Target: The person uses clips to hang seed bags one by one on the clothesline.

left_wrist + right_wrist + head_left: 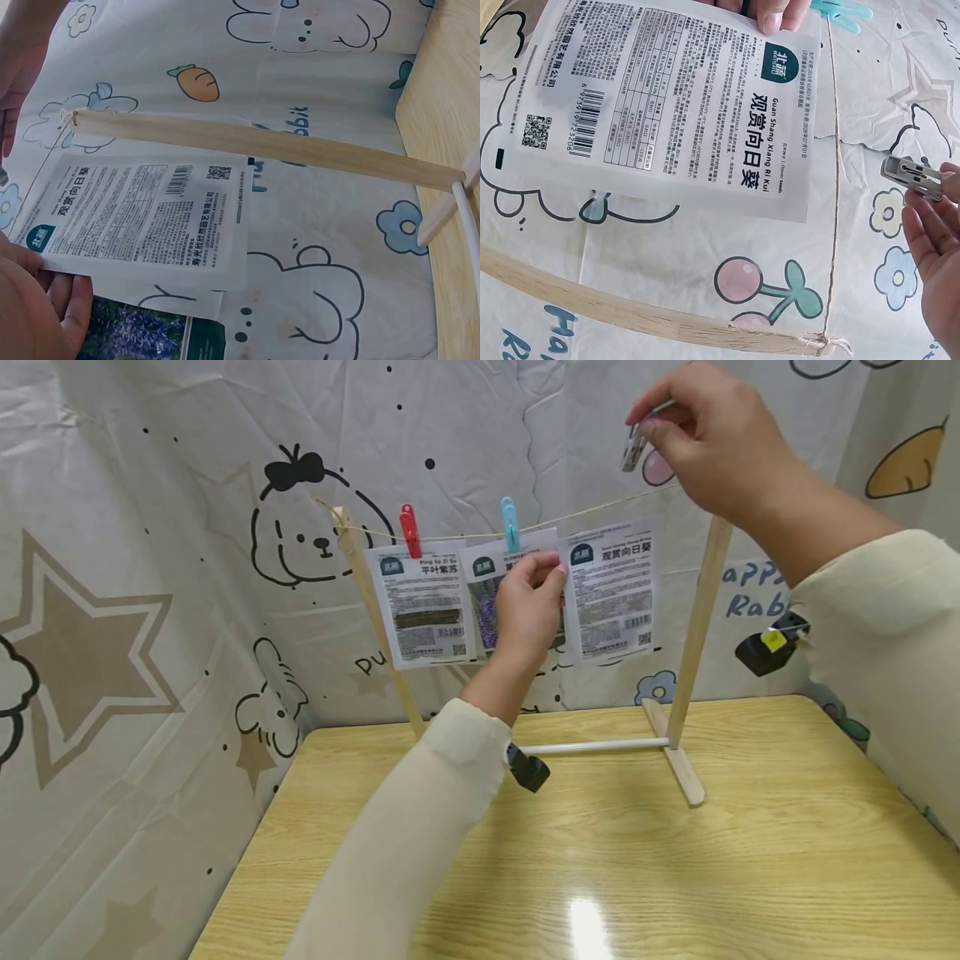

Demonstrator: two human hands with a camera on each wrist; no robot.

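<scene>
My left hand pinches the left edge of a white seed packet printed with text, at the right side of the twine. In the right wrist view, the packet's top edge lies close beside the twine. My right hand, raised above the line, pinches a grey clothespin between thumb and fingers. A red clothespin clips a similar white packet at the left. At the middle, a light blue clothespin clips a packet with purple flowers, partly hidden behind my left hand.
The twine runs between two wooden posts; the right post stands on a wooden foot. A white rod joins the posts low down over the wood-grain table. Behind hangs a cartoon-printed cloth.
</scene>
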